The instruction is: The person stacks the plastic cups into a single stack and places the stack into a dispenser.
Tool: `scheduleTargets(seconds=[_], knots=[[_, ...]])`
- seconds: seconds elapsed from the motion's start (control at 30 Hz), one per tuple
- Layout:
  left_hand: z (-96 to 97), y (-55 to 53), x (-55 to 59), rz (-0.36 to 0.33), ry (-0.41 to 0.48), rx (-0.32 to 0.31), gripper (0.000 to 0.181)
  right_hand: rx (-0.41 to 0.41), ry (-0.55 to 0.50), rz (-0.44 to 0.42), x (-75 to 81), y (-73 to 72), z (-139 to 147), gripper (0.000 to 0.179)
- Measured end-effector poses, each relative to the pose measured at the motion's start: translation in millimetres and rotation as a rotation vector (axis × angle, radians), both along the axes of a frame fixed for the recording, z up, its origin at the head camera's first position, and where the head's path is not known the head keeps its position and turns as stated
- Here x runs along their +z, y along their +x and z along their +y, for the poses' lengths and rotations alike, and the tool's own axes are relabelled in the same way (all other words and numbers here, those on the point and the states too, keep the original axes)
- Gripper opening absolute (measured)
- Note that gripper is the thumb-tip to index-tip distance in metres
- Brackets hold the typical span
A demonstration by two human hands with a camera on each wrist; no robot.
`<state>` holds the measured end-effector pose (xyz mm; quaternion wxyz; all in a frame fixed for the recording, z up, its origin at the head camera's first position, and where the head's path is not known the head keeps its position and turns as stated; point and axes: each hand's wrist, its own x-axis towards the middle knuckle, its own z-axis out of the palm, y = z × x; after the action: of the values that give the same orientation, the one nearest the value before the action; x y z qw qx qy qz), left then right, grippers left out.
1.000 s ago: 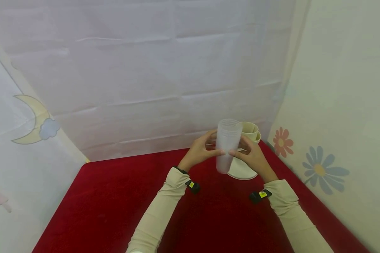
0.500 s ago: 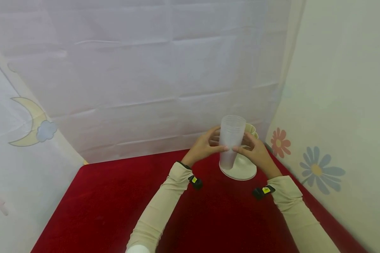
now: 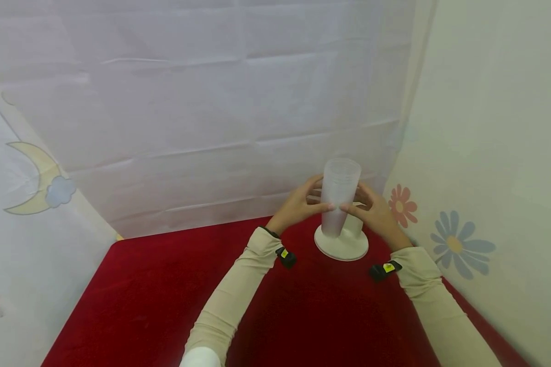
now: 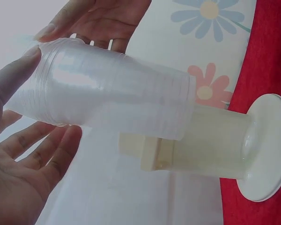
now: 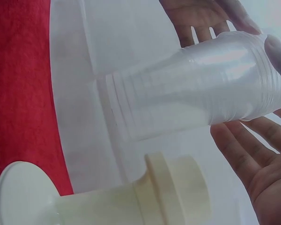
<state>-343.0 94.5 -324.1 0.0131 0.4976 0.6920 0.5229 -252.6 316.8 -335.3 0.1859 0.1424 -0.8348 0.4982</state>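
Between both hands is a stack of clear plastic cups [image 3: 341, 191], nested and nearly upright, with the rims at the top. My left hand [image 3: 298, 205] holds its left side, thumb in front and fingers behind. On the opposite side my right hand [image 3: 377, 213] grips it the same way. Just behind the stack stands a cream cup holder [image 4: 210, 143], a tube with a wider collar on a round base [image 3: 342, 250]. From the head, the stack and right hand hide most of the tube. The stack's lower end is apart from the table.
A red cloth [image 3: 179, 285] covers the table. Close behind is a pale sheet wall [image 3: 202, 127]. The right wall, printed with a blue flower [image 3: 454, 244] and a red flower [image 3: 403, 206], rises near the right hand.
Both hands have lifted the cup stack and carried it rightward and farther away, towards the holder. The grip looks the same. The head view has turned slightly right.
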Motion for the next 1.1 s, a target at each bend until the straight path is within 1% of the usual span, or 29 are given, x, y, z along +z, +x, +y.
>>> scheduleTargets(seconds=[0.1, 0.2, 0.4, 0.63, 0.77, 0.87, 1.0, 1.1], knots=[[4.4, -2.6, 3.8, 0.020, -0.002, 0.010, 0.078, -0.042, 0.027, -0.013, 7.0, 0.9, 2, 0.069], [8.9, -4.9, 8.5, 0.031, -0.006, 0.018, 0.078, -0.059, 0.049, -0.002, 14.8, 0.7, 4, 0.069], [16.2, -6.3, 19.4, 0.033, 0.004, 0.020, 0.079, -0.067, 0.037, 0.042, 25.0, -3.3, 9, 0.065], [26.2, -9.9, 30.0, 0.024, 0.002, 0.029, 0.079, -0.040, 0.008, 0.096, 34.9, -9.9, 16, 0.068], [32.0, -12.6, 36.3, 0.020, 0.027, 0.031, 0.079, -0.019, -0.016, 0.103, 43.5, -11.6, 20, 0.069], [35.7, -13.8, 40.1, 0.013, 0.043, 0.037, 0.079, -0.020, -0.001, 0.108, 49.8, -12.1, 22, 0.071], [40.0, -14.5, 44.2, 0.000, 0.044, 0.053, 0.080, -0.055, 0.045, 0.114, 57.5, -11.5, 23, 0.073], [43.6, -14.9, 46.1, -0.002, 0.053, 0.058, 0.080, -0.061, 0.060, 0.106, 65.5, -6.2, 20, 0.072]])
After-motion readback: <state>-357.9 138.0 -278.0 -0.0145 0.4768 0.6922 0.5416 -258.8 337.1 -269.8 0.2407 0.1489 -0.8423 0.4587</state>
